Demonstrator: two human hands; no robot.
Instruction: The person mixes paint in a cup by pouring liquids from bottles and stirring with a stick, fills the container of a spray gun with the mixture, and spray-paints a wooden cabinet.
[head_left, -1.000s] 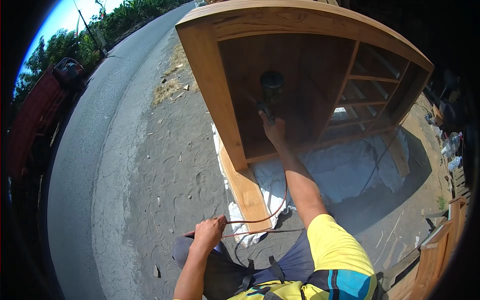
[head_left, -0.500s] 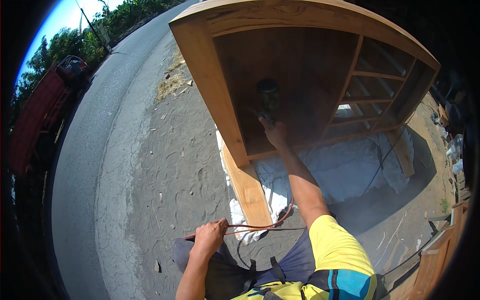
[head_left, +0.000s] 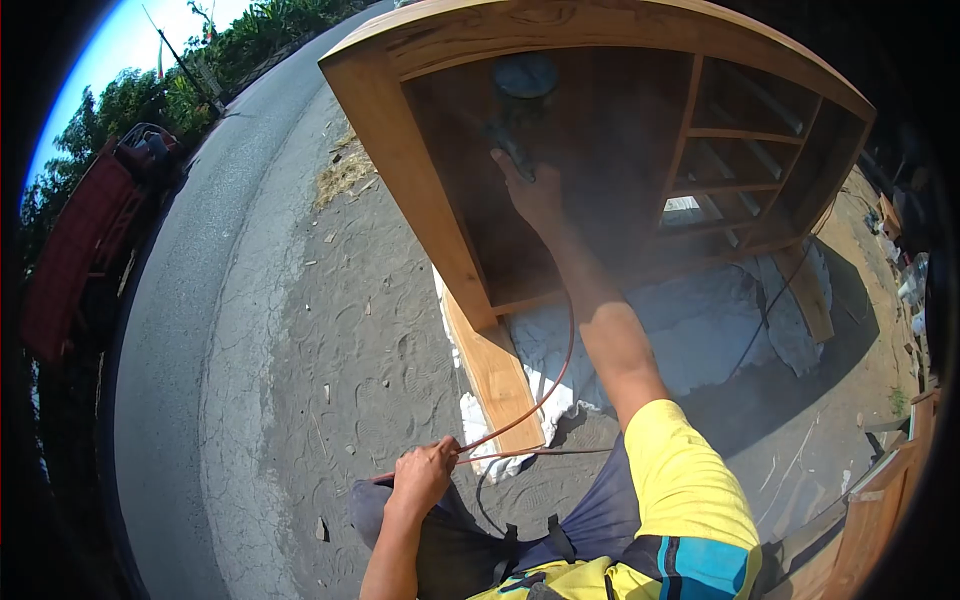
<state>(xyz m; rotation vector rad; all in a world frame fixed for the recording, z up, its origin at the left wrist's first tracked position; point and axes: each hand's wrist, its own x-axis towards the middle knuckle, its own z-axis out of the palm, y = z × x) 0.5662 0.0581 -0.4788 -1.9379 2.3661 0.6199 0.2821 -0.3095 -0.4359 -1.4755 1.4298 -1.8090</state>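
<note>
My right hand [head_left: 535,195] reaches into the dark main opening of a wooden cabinet [head_left: 425,180], wrapped round the handle of a spray gun [head_left: 514,152]. A round cup [head_left: 525,76] tops the gun, and a pale mist hangs about it. Down by my left thigh, my left hand [head_left: 425,470] is closed on a reddish-brown air hose [head_left: 569,340]. From that hand the hose curves up toward the gun. Another stretch of hose runs sideways across my lap. The gun's nozzle is hard to make out in the shade.
Under the cabinet lie wooden planks [head_left: 495,375] and a white sheet [head_left: 660,325]. Small divided compartments [head_left: 740,160] fill its right side. A paved road [head_left: 190,290] with a red truck [head_left: 75,245] runs along the left. More wooden pieces [head_left: 890,500] stand at lower right.
My right hand has moved the spray gun up and slightly left inside the cabinet, its cup now tipped toward me. The hose has risen with it. My left hand keeps its hold.
</note>
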